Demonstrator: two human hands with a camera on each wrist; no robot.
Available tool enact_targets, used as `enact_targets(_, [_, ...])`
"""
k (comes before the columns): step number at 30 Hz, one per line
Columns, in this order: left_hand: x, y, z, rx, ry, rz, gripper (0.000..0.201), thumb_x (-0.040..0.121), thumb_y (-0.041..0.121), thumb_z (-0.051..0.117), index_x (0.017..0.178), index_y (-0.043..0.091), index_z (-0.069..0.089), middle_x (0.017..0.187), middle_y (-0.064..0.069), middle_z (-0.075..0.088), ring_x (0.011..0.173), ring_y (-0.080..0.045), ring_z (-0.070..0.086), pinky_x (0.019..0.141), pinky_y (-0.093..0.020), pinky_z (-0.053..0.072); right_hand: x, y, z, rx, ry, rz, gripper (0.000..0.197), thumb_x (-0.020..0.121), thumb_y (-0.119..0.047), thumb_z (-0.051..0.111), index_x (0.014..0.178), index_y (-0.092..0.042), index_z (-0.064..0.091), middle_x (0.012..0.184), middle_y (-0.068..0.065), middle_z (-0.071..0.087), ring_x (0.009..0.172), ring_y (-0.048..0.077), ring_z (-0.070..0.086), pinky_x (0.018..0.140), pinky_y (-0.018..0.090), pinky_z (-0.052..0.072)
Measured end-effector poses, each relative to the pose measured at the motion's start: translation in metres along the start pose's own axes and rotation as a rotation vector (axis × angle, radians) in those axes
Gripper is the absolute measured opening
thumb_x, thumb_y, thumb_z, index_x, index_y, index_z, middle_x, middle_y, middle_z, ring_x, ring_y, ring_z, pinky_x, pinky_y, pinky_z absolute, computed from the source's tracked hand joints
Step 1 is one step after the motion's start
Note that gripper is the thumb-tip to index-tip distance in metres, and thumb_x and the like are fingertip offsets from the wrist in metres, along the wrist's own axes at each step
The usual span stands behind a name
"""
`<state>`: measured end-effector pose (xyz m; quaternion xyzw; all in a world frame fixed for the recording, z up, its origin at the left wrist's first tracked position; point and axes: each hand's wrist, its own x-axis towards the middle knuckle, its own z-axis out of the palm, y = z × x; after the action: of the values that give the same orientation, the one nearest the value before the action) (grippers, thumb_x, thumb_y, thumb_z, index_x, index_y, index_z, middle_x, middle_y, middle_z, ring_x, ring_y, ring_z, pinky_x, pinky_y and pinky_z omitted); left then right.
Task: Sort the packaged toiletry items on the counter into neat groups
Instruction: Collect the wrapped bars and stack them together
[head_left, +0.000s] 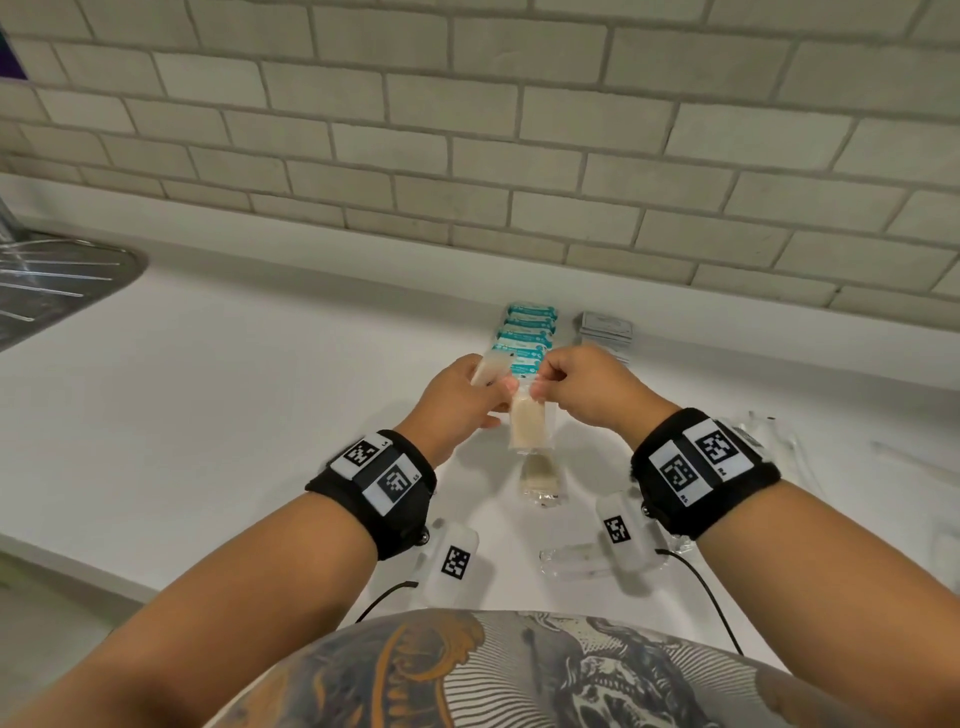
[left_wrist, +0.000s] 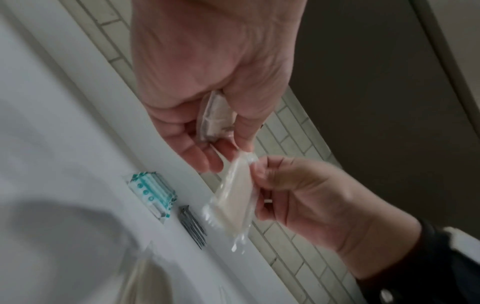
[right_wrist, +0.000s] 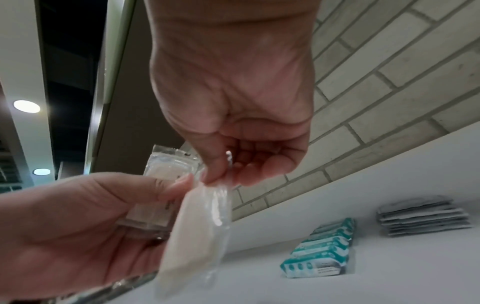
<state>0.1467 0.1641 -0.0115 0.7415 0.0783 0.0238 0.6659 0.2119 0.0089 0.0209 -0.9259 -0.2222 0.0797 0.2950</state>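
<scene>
My left hand grips a small stack of clear packets with cream pads above the white counter. My right hand pinches the top edge of another clear cream-pad packet, which hangs down between both hands. The left wrist view shows the held stack and the hanging packet. In the right wrist view the hanging packet dangles from my thumb and forefinger, with the stack behind it. A row of teal packets and a pile of grey sachets lie by the wall.
More clear packets lie on the counter below my hands: one in the middle and one nearer me. Clear wrappers lie at the right. A metal sink drainer sits at the far left. A tiled wall backs the counter.
</scene>
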Motion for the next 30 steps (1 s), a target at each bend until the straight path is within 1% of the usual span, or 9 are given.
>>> enact_targets(7, [-0.005,-0.004,-0.011,-0.474,-0.104,-0.144,0.016,0.099,0.007,0.044,0.098,0.015,0.057,0.105,-0.015,0.070,0.097,-0.030,0.067,0.085,-0.040,0.054,0.008,0.037,0.028,-0.269,-0.169,0.190,0.015,0.088,-0.025,0.066,0.097,-0.012,0.067,0.107,0.006,0.068,0.099,0.022,0.061,0.082,0.030,0.047])
enact_targets(10, [-0.003,-0.009,-0.016,-0.434,-0.085,-0.148,0.009,0.098,0.015,0.051,0.103,0.015,0.059,0.103,-0.009,0.071,0.089,-0.021,0.067,0.076,-0.032,0.056,0.009,0.039,0.034,-0.222,-0.070,0.205,0.028,0.087,-0.034,0.066,0.109,-0.017,0.065,0.109,0.001,0.063,0.100,0.021,0.059,0.083,0.029,0.046])
enact_targets(13, [-0.001,-0.008,-0.017,-0.385,-0.092,-0.149,0.010,0.097,0.016,0.054,0.106,0.018,0.058,0.093,-0.002,0.068,0.072,-0.011,0.061,0.058,-0.021,0.046,0.006,0.019,0.025,0.133,0.048,0.054,0.022,0.090,-0.033,0.064,0.107,-0.020,0.066,0.097,-0.001,0.063,0.083,0.018,0.061,0.072,0.026,0.048])
enact_targets(17, [-0.001,-0.002,-0.011,-0.262,-0.299,-0.106,0.026,0.092,0.007,0.059,0.117,0.017,0.057,0.090,-0.002,0.068,0.075,-0.012,0.066,0.058,-0.019,0.048,-0.002,-0.015,0.009,0.372,-0.025,-0.081,0.006,0.083,-0.023,0.073,0.088,-0.020,0.069,0.074,-0.006,0.063,0.060,0.005,0.056,0.059,0.015,0.045])
enact_targets(21, [0.007,-0.003,-0.006,-0.275,-0.296,-0.210,0.033,0.091,0.008,0.062,0.123,0.008,0.052,0.100,-0.009,0.067,0.090,-0.023,0.068,0.070,-0.026,0.059,0.000,-0.014,0.006,0.250,0.116,-0.046,0.026,0.080,-0.016,0.076,0.066,-0.025,0.056,0.067,-0.004,0.058,0.063,0.013,0.054,0.066,0.029,0.045])
enact_targets(23, [0.009,-0.003,-0.008,-0.266,-0.189,-0.350,0.024,0.096,0.019,0.055,0.113,0.003,0.054,0.097,-0.014,0.067,0.083,-0.025,0.068,0.064,-0.026,0.059,-0.001,-0.008,0.005,0.253,0.244,-0.041,0.028,0.078,-0.018,0.077,0.065,-0.022,0.052,0.070,0.003,0.060,0.065,0.021,0.055,0.063,0.033,0.045])
enact_targets(25, [0.010,-0.003,-0.010,-0.270,-0.162,-0.430,0.038,0.102,0.036,0.039,0.103,0.004,0.059,0.093,-0.014,0.069,0.080,-0.024,0.068,0.063,-0.027,0.057,-0.005,-0.001,0.004,0.192,0.291,-0.119,0.025,0.077,-0.018,0.077,0.067,-0.020,0.054,0.074,0.003,0.060,0.070,0.022,0.057,0.065,0.034,0.046])
enact_targets(27, [0.011,-0.002,-0.009,-0.335,-0.167,-0.392,0.050,0.101,0.045,0.034,0.105,0.005,0.062,0.091,-0.012,0.070,0.079,-0.021,0.068,0.064,-0.026,0.056,-0.011,0.005,0.005,-0.004,0.257,-0.279,0.012,0.079,-0.013,0.074,0.073,-0.015,0.064,0.079,-0.001,0.060,0.078,0.022,0.058,0.068,0.031,0.044])
enact_targets(30, [0.013,-0.001,-0.003,-0.432,-0.101,-0.279,0.035,0.099,0.026,0.049,0.124,0.003,0.057,0.097,-0.010,0.068,0.076,-0.016,0.066,0.060,-0.023,0.057,-0.015,0.016,0.010,-0.245,0.174,-0.421,0.011,0.083,-0.004,0.067,0.084,-0.013,0.073,0.093,0.004,0.063,0.091,0.027,0.061,0.074,0.026,0.043])
